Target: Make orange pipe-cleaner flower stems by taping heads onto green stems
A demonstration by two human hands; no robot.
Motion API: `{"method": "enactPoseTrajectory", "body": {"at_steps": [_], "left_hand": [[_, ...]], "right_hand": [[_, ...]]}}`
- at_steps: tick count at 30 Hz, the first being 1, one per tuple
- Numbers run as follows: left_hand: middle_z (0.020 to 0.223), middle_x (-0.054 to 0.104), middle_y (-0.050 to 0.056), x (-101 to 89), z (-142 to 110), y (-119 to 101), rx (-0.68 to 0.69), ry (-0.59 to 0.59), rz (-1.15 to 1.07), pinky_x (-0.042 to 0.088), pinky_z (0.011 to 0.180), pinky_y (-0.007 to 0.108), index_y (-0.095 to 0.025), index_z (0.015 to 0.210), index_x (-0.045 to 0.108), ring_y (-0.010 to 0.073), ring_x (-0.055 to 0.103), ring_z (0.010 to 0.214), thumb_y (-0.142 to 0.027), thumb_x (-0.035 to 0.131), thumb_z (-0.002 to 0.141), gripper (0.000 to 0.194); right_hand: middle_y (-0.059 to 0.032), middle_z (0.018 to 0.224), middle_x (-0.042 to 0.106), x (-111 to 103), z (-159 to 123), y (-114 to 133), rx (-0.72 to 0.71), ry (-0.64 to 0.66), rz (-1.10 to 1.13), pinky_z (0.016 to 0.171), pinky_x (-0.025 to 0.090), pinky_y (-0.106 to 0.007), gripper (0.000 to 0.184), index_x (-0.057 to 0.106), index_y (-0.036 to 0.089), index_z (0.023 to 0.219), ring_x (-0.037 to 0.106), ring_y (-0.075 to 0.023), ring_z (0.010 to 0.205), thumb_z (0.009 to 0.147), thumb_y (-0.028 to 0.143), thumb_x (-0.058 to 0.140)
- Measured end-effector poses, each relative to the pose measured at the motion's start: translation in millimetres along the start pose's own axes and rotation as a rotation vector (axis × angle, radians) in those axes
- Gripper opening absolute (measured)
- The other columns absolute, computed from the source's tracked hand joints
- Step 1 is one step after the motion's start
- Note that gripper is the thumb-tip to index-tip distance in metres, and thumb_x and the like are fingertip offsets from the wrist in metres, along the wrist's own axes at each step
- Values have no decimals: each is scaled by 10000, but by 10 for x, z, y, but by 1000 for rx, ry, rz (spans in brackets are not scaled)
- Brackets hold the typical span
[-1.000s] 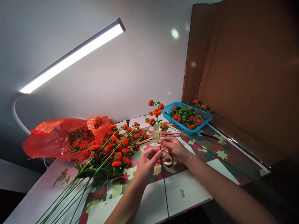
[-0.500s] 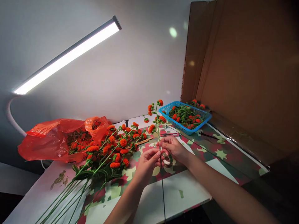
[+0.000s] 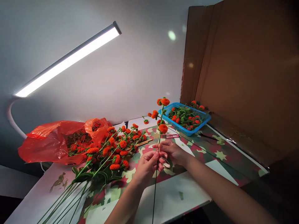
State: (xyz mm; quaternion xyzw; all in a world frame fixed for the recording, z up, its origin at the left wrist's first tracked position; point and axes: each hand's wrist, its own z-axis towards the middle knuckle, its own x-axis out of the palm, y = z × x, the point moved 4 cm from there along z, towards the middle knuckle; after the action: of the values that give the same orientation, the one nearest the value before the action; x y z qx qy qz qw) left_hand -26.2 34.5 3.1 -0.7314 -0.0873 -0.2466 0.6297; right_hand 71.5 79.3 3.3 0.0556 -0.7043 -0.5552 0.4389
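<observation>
An artificial flower stem with fuzzy orange blooms [image 3: 163, 128] stands upright between my hands, its bare dark wire [image 3: 154, 189] running down past the table's front edge. My left hand [image 3: 147, 165] pinches this stem between thumb and fingertips. Just above it, my right hand [image 3: 174, 151] has its fingers closed on the stem under the green part. A small tape roll [image 3: 166, 164] hangs at the right hand's lower fingers, partly hidden; the strip itself is too fine to make out. Left of my hands lies a bunch of similar orange flowers [image 3: 123, 144] with long green stems.
A blue basket [image 3: 187, 133] holds more orange flowers at the back right. Pink snips [image 3: 172, 136], wooden sticks [image 3: 144, 142] and a black tool [image 3: 208, 136] lie nearby. A red plastic bag [image 3: 46, 140] of flowers sits left under a lamp [image 3: 70, 60]; cardboard [image 3: 240, 68] stands at right.
The flower stem has turned in my fingers, so its blooms face differently. Its lower wire has swung left, and the tape roll has tilted flatter. Both hands stay close together.
</observation>
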Motion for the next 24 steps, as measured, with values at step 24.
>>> {"method": "enactPoseTrajectory", "body": {"at_steps": [24], "left_hand": [[525, 492, -46, -53, 142, 47, -46, -41, 71, 370, 404, 167, -140, 721, 578, 63, 470, 410, -435, 714, 680, 327]], "right_hand": [[54, 431, 483, -35, 65, 93, -159, -221, -62, 408, 273, -195, 320, 614, 136, 627, 387, -60, 399, 577, 409, 772]]}}
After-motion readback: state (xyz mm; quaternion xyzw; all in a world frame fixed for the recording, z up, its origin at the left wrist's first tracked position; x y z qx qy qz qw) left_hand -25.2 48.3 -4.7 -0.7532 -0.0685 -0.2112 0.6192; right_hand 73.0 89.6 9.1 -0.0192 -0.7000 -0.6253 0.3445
